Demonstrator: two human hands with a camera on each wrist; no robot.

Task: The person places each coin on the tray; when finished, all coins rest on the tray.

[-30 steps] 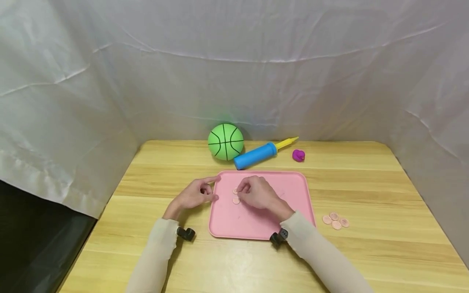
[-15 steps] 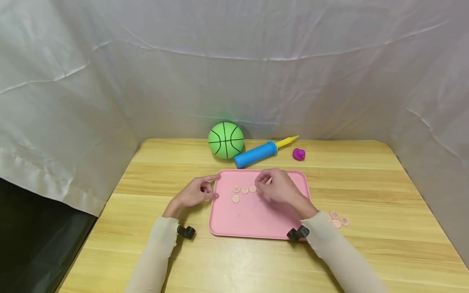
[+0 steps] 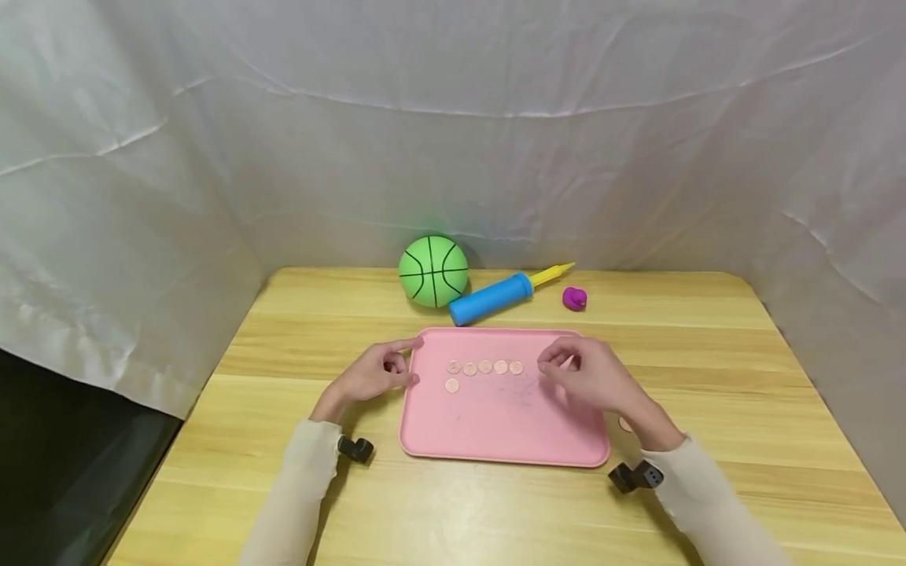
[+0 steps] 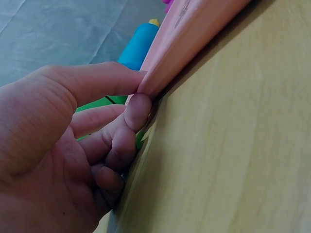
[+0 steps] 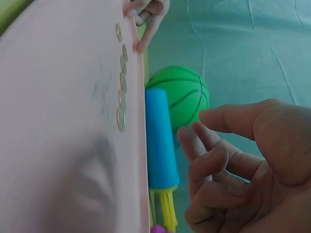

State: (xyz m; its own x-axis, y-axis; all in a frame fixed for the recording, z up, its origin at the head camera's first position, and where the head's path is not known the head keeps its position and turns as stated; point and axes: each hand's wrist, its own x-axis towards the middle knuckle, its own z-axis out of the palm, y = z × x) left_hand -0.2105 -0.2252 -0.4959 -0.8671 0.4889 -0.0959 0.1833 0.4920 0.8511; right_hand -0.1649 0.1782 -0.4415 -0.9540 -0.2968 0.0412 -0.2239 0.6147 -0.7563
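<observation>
A pink tray [image 3: 488,432] lies on the wooden table. My left hand [image 3: 371,373] pinches its left rim, thumb above and a fingertip below, as the left wrist view shows. On the tray several coins [image 3: 484,367] form a row, and a single coin [image 3: 451,385] lies below the row's left end. My right hand [image 3: 591,373] hovers over the tray's right side, fingers loosely bent. In the right wrist view nothing shows between its thumb [image 5: 228,118] and fingers. Beyond the tray's right edge one coin [image 3: 625,424] peeks out beside my right wrist.
Behind the tray stand a green ball [image 3: 434,271] with black lines and a blue hand pump [image 3: 491,299] with a yellow nozzle. A small purple rubber duck [image 3: 575,299] sits to their right. Grey cloth [image 3: 495,157] hangs behind the table.
My right hand has moved right, away from the row, and more coins of the row now show. My right forearm now covers most of the coins on the table. The left hand keeps its place.
</observation>
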